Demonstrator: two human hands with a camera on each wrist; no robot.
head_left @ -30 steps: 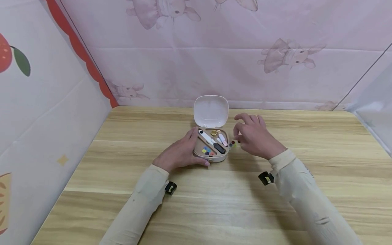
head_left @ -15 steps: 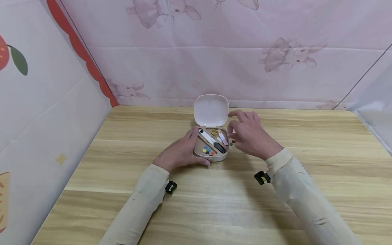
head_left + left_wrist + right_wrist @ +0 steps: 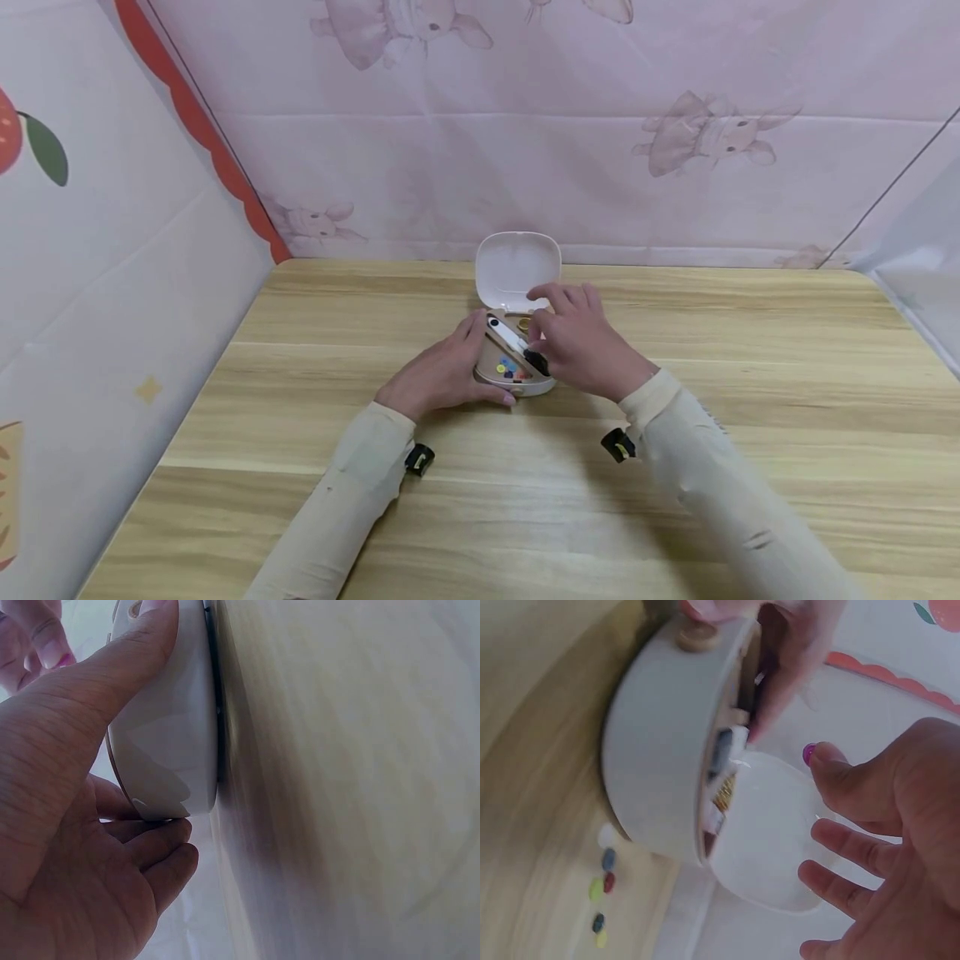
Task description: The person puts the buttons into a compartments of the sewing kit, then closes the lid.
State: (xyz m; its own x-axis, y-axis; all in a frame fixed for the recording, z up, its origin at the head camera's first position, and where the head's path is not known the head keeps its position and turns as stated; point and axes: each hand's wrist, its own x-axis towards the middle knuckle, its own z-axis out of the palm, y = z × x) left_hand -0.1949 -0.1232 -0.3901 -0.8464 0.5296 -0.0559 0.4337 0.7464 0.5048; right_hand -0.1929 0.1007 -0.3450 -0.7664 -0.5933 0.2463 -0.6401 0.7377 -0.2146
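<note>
A white box [image 3: 537,388] with its lid [image 3: 517,265] raised stands on the table, its tan insert divided into compartments. My left hand [image 3: 442,372] grips its left side, thumb along the front wall and fingers round behind. My right hand [image 3: 588,346] is over the box's right part, pinching a small purple button [image 3: 808,754] at the fingertips. Several coloured buttons [image 3: 506,367] lie in the front left compartment. A white and black slim tool [image 3: 507,332] fills the diagonal slot. Behind it sits a gold ring-shaped piece [image 3: 523,322], partly hidden by my right hand.
Several loose buttons [image 3: 609,882] lie on the wooden table [image 3: 480,517] just right of the box, hidden behind my right hand in the head view. A pink rabbit-print backdrop [image 3: 420,167] rises behind the table, and a white one [image 3: 90,275] at the left.
My right hand has moved left from beside the box to over its right part, covering the right compartment and the loose buttons. My left hand and the box have stayed in place.
</note>
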